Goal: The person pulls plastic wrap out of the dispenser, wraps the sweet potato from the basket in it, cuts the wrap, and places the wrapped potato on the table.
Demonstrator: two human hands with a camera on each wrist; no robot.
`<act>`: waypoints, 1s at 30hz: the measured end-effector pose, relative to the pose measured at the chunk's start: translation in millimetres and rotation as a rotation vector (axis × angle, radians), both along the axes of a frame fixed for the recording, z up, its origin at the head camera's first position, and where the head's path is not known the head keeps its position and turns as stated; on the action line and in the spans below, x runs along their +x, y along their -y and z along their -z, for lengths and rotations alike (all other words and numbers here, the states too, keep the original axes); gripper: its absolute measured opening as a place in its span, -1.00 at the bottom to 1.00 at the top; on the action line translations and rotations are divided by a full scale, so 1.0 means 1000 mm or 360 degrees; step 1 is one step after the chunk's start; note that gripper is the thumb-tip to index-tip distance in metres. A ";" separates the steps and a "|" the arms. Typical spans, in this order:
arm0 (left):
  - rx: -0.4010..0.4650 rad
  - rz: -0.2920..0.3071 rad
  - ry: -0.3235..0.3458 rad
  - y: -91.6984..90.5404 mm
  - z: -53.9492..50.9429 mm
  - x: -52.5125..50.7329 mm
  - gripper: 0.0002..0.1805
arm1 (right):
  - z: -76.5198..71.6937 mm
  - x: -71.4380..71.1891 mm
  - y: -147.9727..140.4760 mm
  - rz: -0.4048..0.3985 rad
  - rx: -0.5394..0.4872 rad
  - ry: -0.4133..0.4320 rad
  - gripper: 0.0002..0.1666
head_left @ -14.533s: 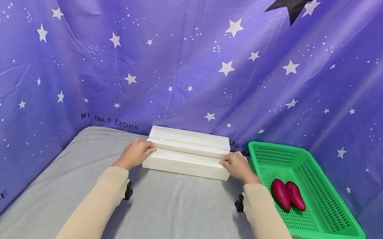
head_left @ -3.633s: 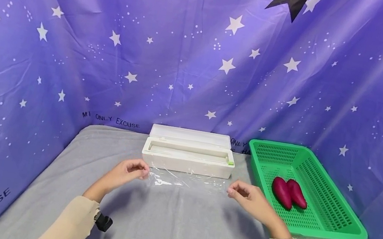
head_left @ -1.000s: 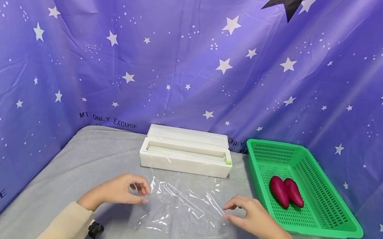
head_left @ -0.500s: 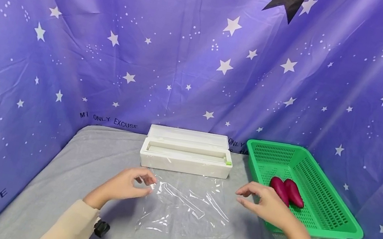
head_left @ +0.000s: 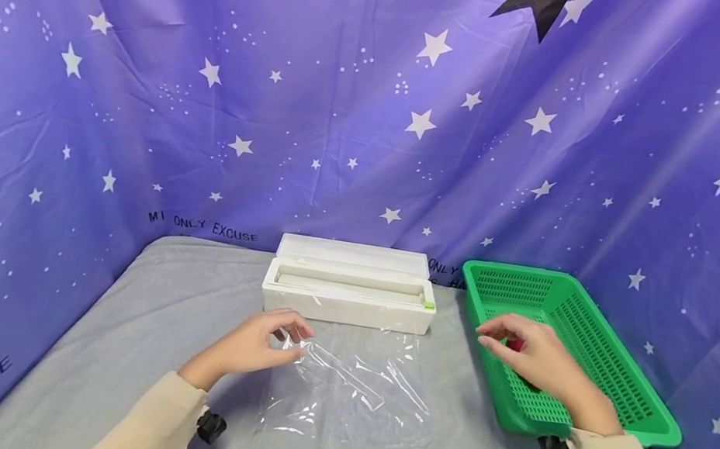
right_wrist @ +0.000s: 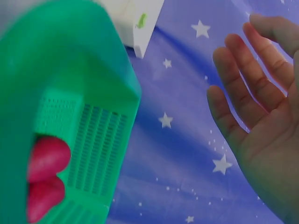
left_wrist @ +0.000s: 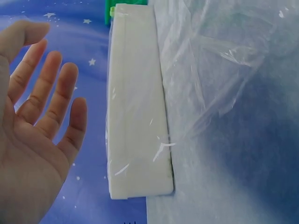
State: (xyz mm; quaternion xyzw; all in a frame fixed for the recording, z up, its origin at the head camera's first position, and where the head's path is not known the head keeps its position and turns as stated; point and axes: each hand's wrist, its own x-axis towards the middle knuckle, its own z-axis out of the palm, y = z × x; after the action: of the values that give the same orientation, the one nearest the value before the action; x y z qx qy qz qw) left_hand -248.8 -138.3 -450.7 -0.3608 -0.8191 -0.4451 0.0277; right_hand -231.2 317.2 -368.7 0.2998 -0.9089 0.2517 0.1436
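A sheet of clear film (head_left: 350,396) lies on the grey cloth, reaching up to the front of the white box (head_left: 346,311). Over the film's upper left part is my left hand (head_left: 259,342), fingers loosely bent, holding nothing; the left wrist view shows its empty palm (left_wrist: 35,140). My right hand (head_left: 543,360) hovers over the left side of the green basket (head_left: 619,375), fingers parted and empty. It mostly hides the dark red sweet potatoes (head_left: 514,344) in the head view. Two of them (right_wrist: 48,158) show inside the basket in the right wrist view.
The white box stands with its lid (head_left: 353,255) raised at the back, a small green piece (head_left: 428,305) at its right end. A purple star-print curtain (head_left: 352,98) encloses the back and sides. Grey cloth (head_left: 147,316) covers the table.
My right hand has moved right, from the film's edge to above the basket. My left hand has shifted slightly right and up, off the film's left edge. The film stays in place.
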 end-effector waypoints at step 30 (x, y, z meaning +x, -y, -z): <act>0.0100 0.0099 0.0095 -0.044 0.007 -0.012 -0.69 | 0.000 -0.060 -0.104 0.0503 0.0138 0.0510 -0.61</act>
State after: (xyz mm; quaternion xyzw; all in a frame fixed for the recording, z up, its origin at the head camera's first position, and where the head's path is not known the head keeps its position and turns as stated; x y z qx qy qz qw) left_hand -261.3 -94.6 -457.8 -0.3717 -0.7935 -0.4819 0.0009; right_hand -291.0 420.8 -369.1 0.1159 -0.9658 0.2311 0.0218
